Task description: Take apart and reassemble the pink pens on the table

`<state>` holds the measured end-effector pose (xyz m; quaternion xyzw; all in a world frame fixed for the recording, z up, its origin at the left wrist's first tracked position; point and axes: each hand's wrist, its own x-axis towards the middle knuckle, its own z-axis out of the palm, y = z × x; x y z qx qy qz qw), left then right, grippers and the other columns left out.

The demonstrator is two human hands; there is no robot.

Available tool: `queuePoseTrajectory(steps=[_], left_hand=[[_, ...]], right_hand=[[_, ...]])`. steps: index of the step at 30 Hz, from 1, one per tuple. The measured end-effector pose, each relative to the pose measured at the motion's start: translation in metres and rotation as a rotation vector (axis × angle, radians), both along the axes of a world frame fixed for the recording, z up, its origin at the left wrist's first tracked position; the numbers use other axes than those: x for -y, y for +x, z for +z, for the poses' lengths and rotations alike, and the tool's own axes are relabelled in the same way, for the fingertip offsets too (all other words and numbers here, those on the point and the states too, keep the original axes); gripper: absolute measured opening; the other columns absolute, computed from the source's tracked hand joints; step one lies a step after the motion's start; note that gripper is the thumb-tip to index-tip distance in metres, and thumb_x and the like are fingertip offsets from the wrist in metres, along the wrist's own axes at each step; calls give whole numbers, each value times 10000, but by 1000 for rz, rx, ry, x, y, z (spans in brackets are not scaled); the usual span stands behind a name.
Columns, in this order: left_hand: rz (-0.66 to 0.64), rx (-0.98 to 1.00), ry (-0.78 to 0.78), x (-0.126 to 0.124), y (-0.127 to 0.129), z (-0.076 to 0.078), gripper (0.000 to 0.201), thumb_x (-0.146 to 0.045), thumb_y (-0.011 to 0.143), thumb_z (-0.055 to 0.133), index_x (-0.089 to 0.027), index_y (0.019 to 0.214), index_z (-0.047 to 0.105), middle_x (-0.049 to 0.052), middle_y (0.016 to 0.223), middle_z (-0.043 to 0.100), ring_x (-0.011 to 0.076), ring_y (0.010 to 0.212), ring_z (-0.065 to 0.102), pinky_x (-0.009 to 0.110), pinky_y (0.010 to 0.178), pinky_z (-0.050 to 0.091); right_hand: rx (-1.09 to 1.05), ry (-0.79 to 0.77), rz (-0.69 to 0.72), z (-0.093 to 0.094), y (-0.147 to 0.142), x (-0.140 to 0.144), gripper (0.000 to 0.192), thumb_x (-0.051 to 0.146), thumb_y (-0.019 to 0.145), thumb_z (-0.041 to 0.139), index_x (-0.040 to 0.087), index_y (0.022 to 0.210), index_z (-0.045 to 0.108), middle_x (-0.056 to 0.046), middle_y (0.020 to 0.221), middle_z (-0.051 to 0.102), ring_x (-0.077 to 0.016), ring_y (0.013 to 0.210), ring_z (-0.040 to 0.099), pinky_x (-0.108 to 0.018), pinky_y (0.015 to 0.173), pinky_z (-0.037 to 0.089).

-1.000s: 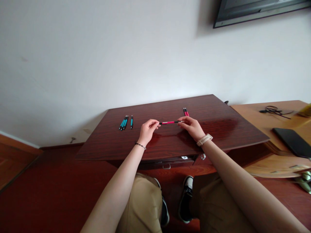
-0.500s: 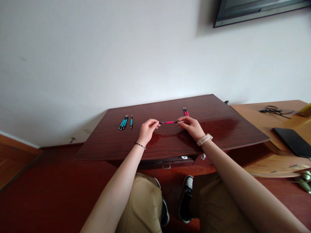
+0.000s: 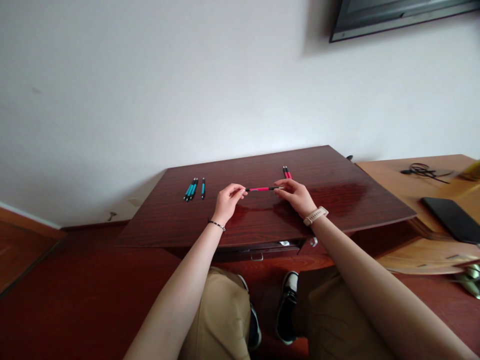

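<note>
The left hand (image 3: pixel 227 199) and right hand (image 3: pixel 297 195) each pinch an end of the pink pen (image 3: pixel 261 189).

I could read no text, label, brand or number anywhere in my view. The pink pen (image 3: pixel 261 189) and the pens lying near the far edge of the table (image 3: pixel 337 200) were too small for me to make out any print. The dark screen (image 3: pixel 393 15) on the wall showed me nothing legible either.
</note>
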<state>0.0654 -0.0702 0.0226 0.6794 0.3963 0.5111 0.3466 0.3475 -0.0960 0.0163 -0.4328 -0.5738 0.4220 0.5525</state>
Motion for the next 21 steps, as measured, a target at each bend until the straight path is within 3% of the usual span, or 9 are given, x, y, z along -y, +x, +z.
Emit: queuePoseTrajectory(steps=[5, 10, 12, 17, 21], left_hand=[[-12, -2, -2, 1, 1, 0, 283, -458, 958, 736, -178, 995, 750, 96, 931, 817, 188, 798, 748, 334, 798, 607], [-20, 7, -5, 2, 2, 1, 280, -461, 955, 739, -182, 980, 749, 94, 929, 813, 197, 816, 761, 336, 794, 612], [-21, 6, -2, 1, 2, 0, 281, -462, 956, 738, -183, 984, 749, 91, 924, 812, 197, 817, 763, 335, 795, 613], [-9, 13, 13, 0, 1, -1, 276, -457, 953, 742, -182, 977, 751, 88, 940, 806, 210, 864, 781, 326, 792, 609], [-10, -3, 10, 0, 1, -1, 269, -450, 962, 732, -184, 990, 755, 87, 929, 814, 190, 804, 757, 328, 791, 606]], right_hand=[[44, 2, -41, 3, -1, 3, 431, 631, 846, 805, 216, 950, 754, -63, 865, 771, -226, 812, 696, -355, 794, 562], [133, 8, -72, 8, -1, 5, 513, 716, 912, 696, 225, 765, 702, -52, 742, 728, -204, 704, 630, -340, 725, 529], [119, 5, -71, 6, -1, 4, 513, 724, 903, 701, 225, 786, 712, -54, 753, 733, -207, 709, 639, -341, 723, 536], [-3, 6, -24, 0, 1, 1, 477, 598, 791, 870, 231, 1072, 756, -59, 930, 784, -225, 839, 713, -350, 803, 571], [44, 8, -55, -1, 1, 0, 443, 626, 825, 826, 219, 988, 761, -67, 895, 777, -225, 812, 700, -354, 788, 564]])
